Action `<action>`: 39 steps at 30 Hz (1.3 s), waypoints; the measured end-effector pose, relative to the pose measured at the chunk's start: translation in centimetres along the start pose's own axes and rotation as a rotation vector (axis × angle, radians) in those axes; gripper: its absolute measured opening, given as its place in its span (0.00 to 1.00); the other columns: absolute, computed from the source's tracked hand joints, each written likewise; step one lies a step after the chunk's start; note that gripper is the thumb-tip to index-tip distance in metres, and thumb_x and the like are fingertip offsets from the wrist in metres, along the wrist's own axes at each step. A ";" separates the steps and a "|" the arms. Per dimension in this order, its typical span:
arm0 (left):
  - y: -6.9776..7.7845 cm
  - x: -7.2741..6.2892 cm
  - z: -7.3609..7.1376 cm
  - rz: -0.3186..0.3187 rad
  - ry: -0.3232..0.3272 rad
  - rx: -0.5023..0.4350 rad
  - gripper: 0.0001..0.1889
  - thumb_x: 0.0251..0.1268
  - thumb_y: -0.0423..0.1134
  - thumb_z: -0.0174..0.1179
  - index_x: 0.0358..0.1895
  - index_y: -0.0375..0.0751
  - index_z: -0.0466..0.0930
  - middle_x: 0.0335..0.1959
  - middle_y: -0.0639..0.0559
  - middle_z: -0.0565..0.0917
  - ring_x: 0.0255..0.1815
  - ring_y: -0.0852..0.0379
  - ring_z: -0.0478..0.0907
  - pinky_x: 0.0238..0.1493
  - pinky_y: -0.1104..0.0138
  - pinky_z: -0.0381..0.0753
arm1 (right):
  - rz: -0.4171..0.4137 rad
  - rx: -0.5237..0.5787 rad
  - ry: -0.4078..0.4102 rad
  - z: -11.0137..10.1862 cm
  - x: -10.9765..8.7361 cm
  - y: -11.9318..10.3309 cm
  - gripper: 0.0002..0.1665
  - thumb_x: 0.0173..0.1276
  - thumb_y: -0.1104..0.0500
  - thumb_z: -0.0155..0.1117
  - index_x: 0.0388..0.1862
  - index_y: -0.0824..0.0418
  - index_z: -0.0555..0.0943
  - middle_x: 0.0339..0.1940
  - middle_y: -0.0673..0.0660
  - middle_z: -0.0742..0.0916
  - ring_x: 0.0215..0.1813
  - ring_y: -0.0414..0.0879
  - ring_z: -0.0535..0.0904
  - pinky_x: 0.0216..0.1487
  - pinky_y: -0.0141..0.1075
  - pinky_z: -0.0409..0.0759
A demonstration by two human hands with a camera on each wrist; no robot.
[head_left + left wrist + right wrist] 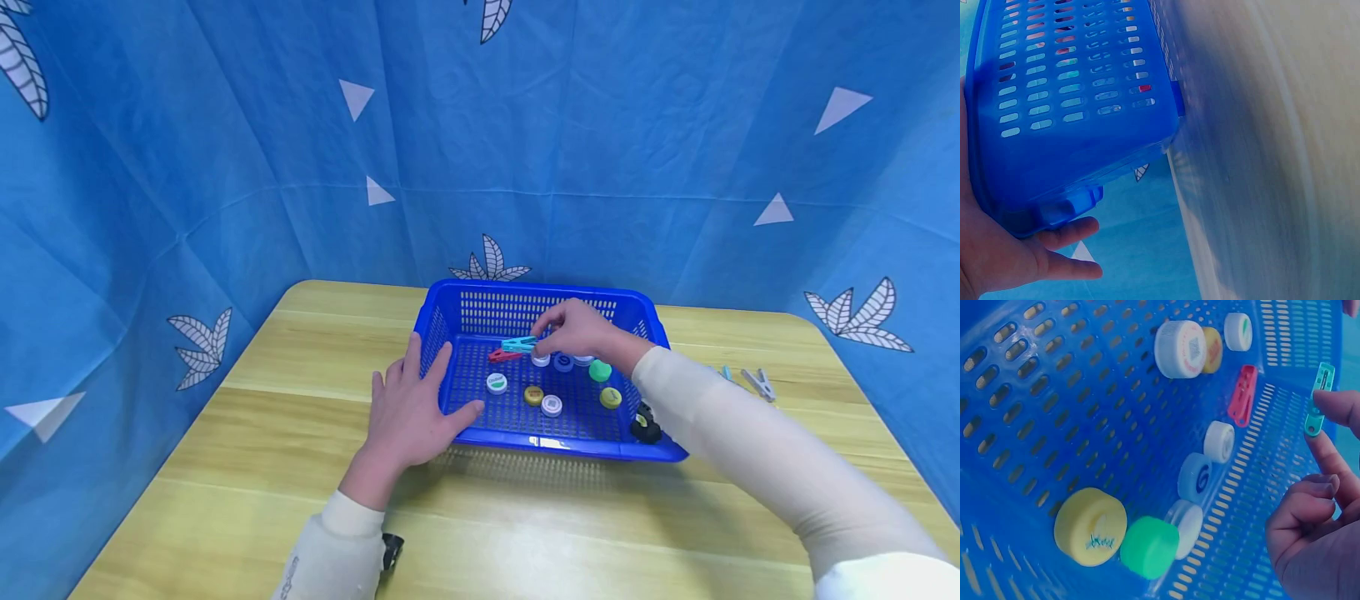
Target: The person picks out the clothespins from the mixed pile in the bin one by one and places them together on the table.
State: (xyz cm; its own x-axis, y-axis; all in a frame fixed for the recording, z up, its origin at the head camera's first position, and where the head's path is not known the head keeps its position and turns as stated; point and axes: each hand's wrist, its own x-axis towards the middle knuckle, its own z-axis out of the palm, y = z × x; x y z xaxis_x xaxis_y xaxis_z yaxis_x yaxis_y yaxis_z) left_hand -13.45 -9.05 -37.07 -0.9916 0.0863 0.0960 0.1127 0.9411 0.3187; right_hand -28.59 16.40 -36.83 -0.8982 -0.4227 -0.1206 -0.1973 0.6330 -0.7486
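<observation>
My right hand (577, 331) is over the back half of a blue plastic basket (577, 448). It pinches a teal clothespin (517, 344) between thumb and finger, above the basket floor. A red clothespin (1244, 397) lies inside, near the back. Around it are several bottle caps: a white one with green print (497, 383), a gold one (533, 395), a yellow one (611, 397) and a bright green one (600, 372). With fingers spread, my left hand (411, 412) rests at the basket's left rim; its thumb reaches over the front left corner.
On the wooden table (285, 417), right of the basket, lie a grey clothespin (761, 384) and a teal one (726, 372), partly hidden by the right sleeve. A blue patterned curtain (600, 150) hangs behind and beside the table.
</observation>
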 end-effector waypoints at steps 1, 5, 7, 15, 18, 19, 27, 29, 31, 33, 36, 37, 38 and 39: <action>0.0 0.0 0.0 -0.001 0.000 0.001 0.49 0.62 0.72 0.53 0.81 0.49 0.54 0.81 0.37 0.41 0.74 0.28 0.51 0.68 0.30 0.42 | -0.005 0.004 0.001 -0.2 -0.1 0.1 0.15 0.48 0.61 0.80 0.38 0.57 0.90 0.20 0.49 0.74 0.26 0.45 0.67 0.29 0.37 0.68; 0.1 0.0 -0.1 -0.002 -0.002 0.002 0.49 0.62 0.72 0.54 0.80 0.49 0.54 0.81 0.36 0.41 0.74 0.28 0.51 0.68 0.30 0.41 | -0.006 0.011 0.003 -1.0 -0.4 0.2 0.16 0.51 0.58 0.81 0.40 0.56 0.90 0.24 0.51 0.75 0.29 0.48 0.68 0.31 0.38 0.68; 0.1 0.0 -0.1 -0.001 -0.001 0.002 0.49 0.62 0.72 0.54 0.80 0.49 0.54 0.81 0.36 0.41 0.74 0.28 0.51 0.68 0.30 0.41 | 0.006 0.018 0.001 -1.5 -0.6 0.0 0.16 0.53 0.57 0.80 0.42 0.55 0.89 0.26 0.52 0.75 0.30 0.49 0.69 0.32 0.39 0.68; 0.1 0.0 0.0 -0.006 -0.003 -0.001 0.49 0.62 0.72 0.54 0.81 0.50 0.54 0.81 0.37 0.41 0.74 0.29 0.51 0.68 0.31 0.41 | -0.003 0.074 -0.009 -3.4 -1.5 -0.6 0.18 0.54 0.57 0.80 0.45 0.56 0.89 0.21 0.51 0.71 0.28 0.49 0.68 0.34 0.41 0.69; 0.1 0.1 0.1 -0.008 -0.002 -0.003 0.49 0.61 0.72 0.54 0.81 0.50 0.54 0.81 0.37 0.41 0.74 0.29 0.51 0.68 0.31 0.41 | -0.015 0.076 -0.003 -4.0 -1.7 -0.7 0.18 0.53 0.57 0.80 0.45 0.57 0.89 0.21 0.50 0.71 0.29 0.49 0.68 0.35 0.41 0.69; 0.1 0.1 0.1 -0.008 -0.002 -0.003 0.49 0.61 0.72 0.54 0.81 0.50 0.53 0.81 0.37 0.40 0.74 0.29 0.51 0.68 0.31 0.41 | -0.019 0.079 -0.003 -4.2 -1.8 -0.7 0.19 0.54 0.57 0.80 0.45 0.57 0.89 0.21 0.50 0.70 0.29 0.49 0.67 0.35 0.41 0.69; 0.2 0.1 0.0 -0.004 0.007 -0.003 0.49 0.61 0.72 0.54 0.80 0.49 0.54 0.81 0.36 0.41 0.74 0.28 0.52 0.68 0.31 0.41 | -0.045 0.070 0.010 -6.0 -3.2 -0.8 0.20 0.56 0.56 0.80 0.47 0.60 0.88 0.22 0.50 0.70 0.30 0.49 0.67 0.35 0.40 0.68; 0.2 0.1 0.0 0.000 0.010 -0.002 0.49 0.61 0.72 0.54 0.80 0.49 0.54 0.81 0.36 0.41 0.74 0.28 0.52 0.68 0.30 0.42 | -0.046 0.055 0.017 -6.5 -3.7 -0.7 0.20 0.57 0.56 0.79 0.48 0.61 0.88 0.24 0.51 0.70 0.32 0.50 0.68 0.36 0.41 0.67; 0.2 0.1 0.1 -0.001 0.011 -0.001 0.49 0.61 0.73 0.54 0.80 0.49 0.54 0.81 0.37 0.41 0.74 0.28 0.52 0.68 0.31 0.42 | -0.046 0.046 0.018 -7.0 -4.1 -0.6 0.21 0.58 0.55 0.79 0.50 0.61 0.87 0.26 0.52 0.70 0.34 0.50 0.68 0.37 0.41 0.67; 0.2 0.1 0.0 0.004 0.014 -0.002 0.49 0.61 0.72 0.54 0.80 0.49 0.54 0.81 0.36 0.41 0.74 0.28 0.52 0.68 0.30 0.42 | -0.048 0.045 0.016 -7.5 -4.6 -0.4 0.22 0.59 0.54 0.78 0.51 0.61 0.87 0.26 0.52 0.71 0.34 0.50 0.68 0.37 0.41 0.67; 0.1 0.2 0.1 0.007 0.018 -0.003 0.49 0.61 0.72 0.55 0.80 0.48 0.54 0.81 0.36 0.41 0.74 0.28 0.53 0.68 0.30 0.42 | -0.053 0.056 0.010 -8.1 -5.1 0.1 0.22 0.60 0.55 0.78 0.52 0.61 0.86 0.26 0.52 0.72 0.34 0.50 0.69 0.37 0.40 0.68; 0.1 0.2 0.1 0.007 0.016 -0.005 0.49 0.61 0.72 0.55 0.80 0.48 0.54 0.81 0.36 0.41 0.74 0.28 0.52 0.67 0.30 0.42 | -0.058 0.059 0.008 -8.2 -5.3 0.3 0.22 0.60 0.55 0.78 0.52 0.61 0.86 0.26 0.52 0.72 0.34 0.50 0.69 0.37 0.40 0.69; 0.1 0.2 0.1 0.006 0.014 -0.006 0.49 0.61 0.72 0.55 0.80 0.48 0.54 0.81 0.36 0.41 0.74 0.28 0.52 0.68 0.30 0.41 | -0.061 0.065 0.006 -8.4 -5.5 0.5 0.22 0.60 0.56 0.78 0.52 0.62 0.86 0.26 0.52 0.71 0.34 0.50 0.69 0.37 0.39 0.69; 0.1 0.2 0.1 0.005 0.013 -0.006 0.49 0.62 0.72 0.55 0.80 0.48 0.54 0.81 0.36 0.41 0.74 0.28 0.52 0.68 0.30 0.41 | -0.067 0.070 0.003 -8.6 -5.7 0.7 0.22 0.59 0.56 0.78 0.51 0.62 0.86 0.26 0.52 0.71 0.34 0.50 0.69 0.36 0.39 0.69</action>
State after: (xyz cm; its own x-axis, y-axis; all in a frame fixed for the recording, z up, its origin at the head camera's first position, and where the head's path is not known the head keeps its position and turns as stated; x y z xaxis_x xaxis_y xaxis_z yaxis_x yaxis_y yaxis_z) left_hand -13.60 -8.92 -37.13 -0.9901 0.0870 0.1101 0.1185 0.9387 0.3239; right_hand -26.93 24.82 -31.08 -0.8852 -0.4604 -0.0670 -0.2291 0.5567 -0.7985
